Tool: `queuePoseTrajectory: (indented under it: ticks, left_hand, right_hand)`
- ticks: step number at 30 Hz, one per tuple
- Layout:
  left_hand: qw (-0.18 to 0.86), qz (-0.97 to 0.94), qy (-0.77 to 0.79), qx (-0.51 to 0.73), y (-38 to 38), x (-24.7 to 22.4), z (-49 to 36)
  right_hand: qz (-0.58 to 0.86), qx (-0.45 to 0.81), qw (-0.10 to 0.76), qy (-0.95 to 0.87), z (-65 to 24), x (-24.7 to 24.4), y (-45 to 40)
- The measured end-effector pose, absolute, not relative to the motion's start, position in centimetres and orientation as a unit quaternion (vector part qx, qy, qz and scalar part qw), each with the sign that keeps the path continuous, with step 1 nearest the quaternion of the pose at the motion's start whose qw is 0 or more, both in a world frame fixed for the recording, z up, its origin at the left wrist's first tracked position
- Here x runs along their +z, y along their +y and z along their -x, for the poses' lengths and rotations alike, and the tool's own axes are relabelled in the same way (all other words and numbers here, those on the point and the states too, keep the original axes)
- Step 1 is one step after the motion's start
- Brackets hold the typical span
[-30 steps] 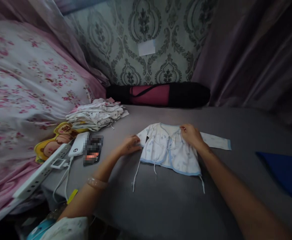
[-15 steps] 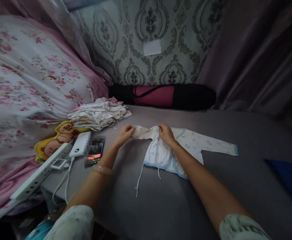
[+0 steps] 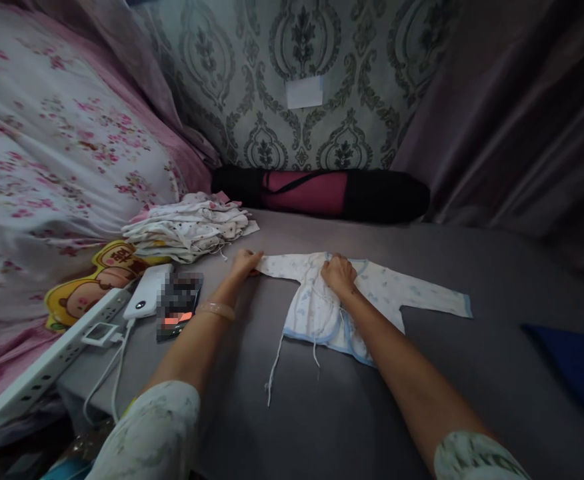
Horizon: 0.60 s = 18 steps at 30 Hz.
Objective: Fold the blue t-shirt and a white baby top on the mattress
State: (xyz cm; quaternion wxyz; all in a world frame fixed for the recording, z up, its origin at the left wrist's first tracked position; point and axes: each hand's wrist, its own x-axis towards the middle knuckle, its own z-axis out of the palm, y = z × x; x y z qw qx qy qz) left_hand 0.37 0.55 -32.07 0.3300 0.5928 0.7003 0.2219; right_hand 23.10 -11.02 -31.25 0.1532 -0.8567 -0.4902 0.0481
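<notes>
A small white baby shirt (image 3: 307, 303) with blue trim and a faint print lies on the grey bed surface (image 3: 252, 413). My left hand (image 3: 247, 263) pinches the cuff end of its left-hand sleeve, which is stretched out straight. Closed on the fabric near the neckline is my right hand (image 3: 339, 274); its fingertips are partly hidden. The other sleeve (image 3: 435, 297) lies flat, pointing right. Two thin white ties (image 3: 273, 373) trail from the shirt's lower front. My right forearm covers part of the body of the shirt.
A pile of folded baby clothes (image 3: 189, 230) sits at the back left. Nearby are a phone (image 3: 179, 310), a white power bank (image 3: 149, 291), a power strip (image 3: 57, 360) and a yellow cartoon cushion (image 3: 85, 293). A black-and-maroon roll bag (image 3: 307, 192) lies along the wall. Blue fabric (image 3: 572, 367) is at right.
The left-hand sleeve has gone from twisted and bunched to spread flatter and straighter. My left hand has moved slightly left, and my right hand slightly right and down along the front.
</notes>
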Motion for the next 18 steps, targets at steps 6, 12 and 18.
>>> queuePoseTrajectory:
  ticks: [6,12,18]
  left_hand:
    - [0.211,-0.636,0.716,0.196,0.7,-32.2,-0.7]
    - [0.157,-0.669,0.707,0.167,-0.6,-32.0,-1.1]
    - [0.144,-0.677,0.707,0.146,-0.9,-31.8,-1.4]
  right_hand:
    - [0.834,0.02,0.118,-0.538,-22.6,-30.8,-11.9]
    - [0.807,-0.022,0.09,-0.583,-23.0,-30.6,-13.5]
    - [0.784,-0.055,0.087,-0.612,-23.7,-31.0,-13.9]
